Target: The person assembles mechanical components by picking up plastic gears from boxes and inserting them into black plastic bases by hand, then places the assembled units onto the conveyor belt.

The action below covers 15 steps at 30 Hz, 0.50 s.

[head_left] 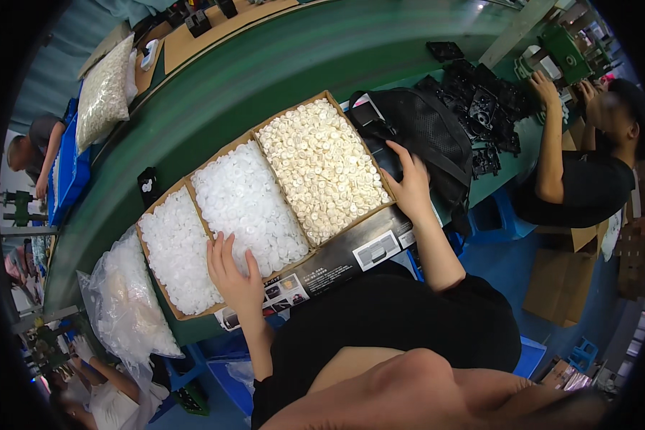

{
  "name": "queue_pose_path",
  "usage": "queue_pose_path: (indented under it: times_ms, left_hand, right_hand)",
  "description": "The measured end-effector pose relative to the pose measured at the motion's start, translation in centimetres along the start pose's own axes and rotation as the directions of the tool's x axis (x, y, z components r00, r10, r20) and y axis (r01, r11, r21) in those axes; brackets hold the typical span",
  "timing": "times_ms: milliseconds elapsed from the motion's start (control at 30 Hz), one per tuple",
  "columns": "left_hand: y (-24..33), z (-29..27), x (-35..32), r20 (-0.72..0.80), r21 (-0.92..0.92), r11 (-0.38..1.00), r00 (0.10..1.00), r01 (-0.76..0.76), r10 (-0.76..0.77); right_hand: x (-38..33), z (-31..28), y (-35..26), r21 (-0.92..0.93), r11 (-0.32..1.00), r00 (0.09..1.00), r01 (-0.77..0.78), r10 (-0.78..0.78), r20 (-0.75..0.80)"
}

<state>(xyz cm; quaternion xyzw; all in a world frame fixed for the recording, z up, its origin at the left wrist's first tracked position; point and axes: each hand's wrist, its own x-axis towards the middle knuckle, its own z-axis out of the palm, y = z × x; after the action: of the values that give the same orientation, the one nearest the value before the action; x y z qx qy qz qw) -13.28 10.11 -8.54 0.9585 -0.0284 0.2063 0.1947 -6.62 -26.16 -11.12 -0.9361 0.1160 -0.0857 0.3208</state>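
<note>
A long, shallow cardboard box (355,224) with three compartments lies on the green table in front of me. Small translucent white plastic pieces (249,197) fill the left and middle compartments, and cream-coloured round pieces (324,168) fill the right one. My left hand (238,279) rests over the near rim by the divider between the two white heaps. Its fingers are spread and nothing shows in them. At the box's right end, my right hand (411,185) lies against the outer edge, fingers stretched apart towards a dark rounded object (387,154) beside the box.
A clear plastic bag (132,304) sits left of the box. To the right are a black mesh backpack (437,132) and a heap of black plastic parts (484,107). A co-worker (580,179) sits at the far right; blue stools (496,218) stand below the table.
</note>
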Motion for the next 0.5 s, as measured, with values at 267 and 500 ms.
queue_pose_path:
  times_ms: [267,500]
  left_hand:
    - [0.1,-0.1,0.2,0.006,-0.005,1.000,1.000,0.003,-0.002]
    - [0.0,0.1,0.1,0.016,-0.009,1.000,1.000,0.019,-0.019]
  right_hand:
    - [-0.3,1.0,0.6,-0.031,0.999,0.997,0.013,-0.015,-0.075]
    - [-0.5,0.8,0.6,0.066,0.998,0.998,0.007,-0.002,-0.066]
